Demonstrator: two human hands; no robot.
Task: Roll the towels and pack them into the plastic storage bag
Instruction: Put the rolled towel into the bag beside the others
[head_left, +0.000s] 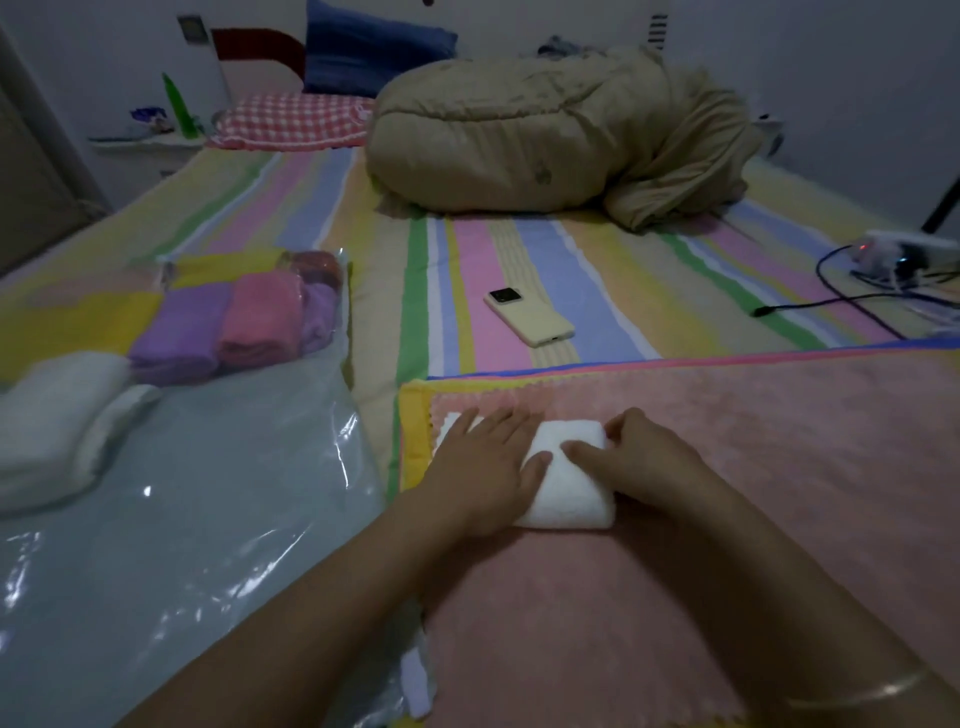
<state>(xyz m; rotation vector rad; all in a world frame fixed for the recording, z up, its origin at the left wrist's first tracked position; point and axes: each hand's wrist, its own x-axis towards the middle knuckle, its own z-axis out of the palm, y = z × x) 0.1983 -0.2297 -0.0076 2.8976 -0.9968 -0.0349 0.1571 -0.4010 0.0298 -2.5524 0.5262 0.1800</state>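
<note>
A bed (597, 270) with a striped sheet carries everything. A bundled tan duvet (519, 135) sits towards its far end. A pink towel (753, 441) lies spread flat over the near right part. Along the near left side lies the clear plastic storage bag (208, 493), with purple, pink and yellow rolled towels (223, 327) at its far end and white rolls (57, 410) by the left edge. On the pink towel's far left corner lies a white towel (566, 483), mostly rolled. The left hand (483, 462) presses on it, fingers flat; the right hand (644, 452) grips the roll's right end. A phone (530, 317) lies mid-bed.
</note>
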